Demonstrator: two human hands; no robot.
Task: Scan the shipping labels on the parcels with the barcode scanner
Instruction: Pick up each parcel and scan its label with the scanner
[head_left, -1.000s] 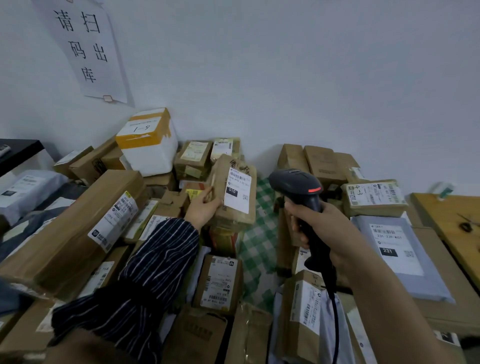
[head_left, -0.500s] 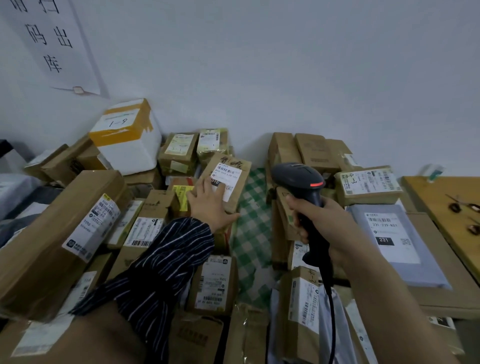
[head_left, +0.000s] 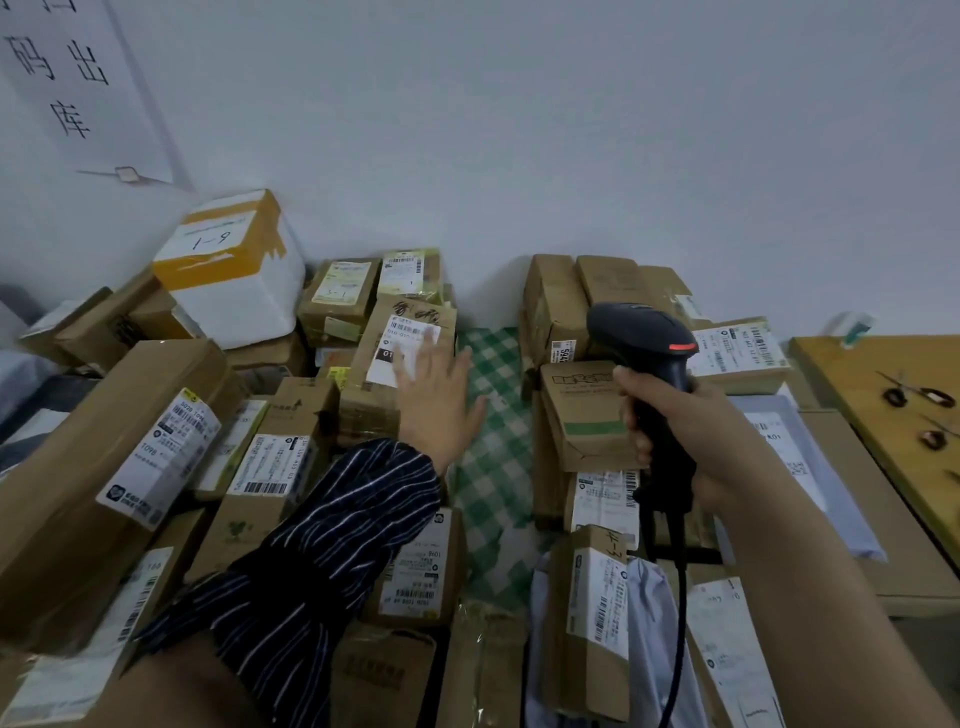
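My right hand (head_left: 691, 431) grips the handle of a black barcode scanner (head_left: 644, 338) with a red strip on its head; the head points away over the boxes at centre right. My left hand (head_left: 441, 400), in a striped sleeve, is spread open with straight fingers, hovering just in front of a small brown parcel (head_left: 405, 353) with a white shipping label (head_left: 402, 348) and black scribbles. That parcel lies tilted on the left pile. Whether my fingers touch it is unclear.
Many brown cardboard parcels with labels crowd both sides of a green checked cloth (head_left: 493, 467). A white foam box (head_left: 234, 270) with orange tape stands at the back left. A grey mailer bag (head_left: 800, 478) and a wooden board (head_left: 883, 405) lie at the right. The wall is close behind.
My left hand held the labelled parcel upright, then laid it down on the pile and let go; its fingers are now spread. The scanner hand stayed roughly in place.
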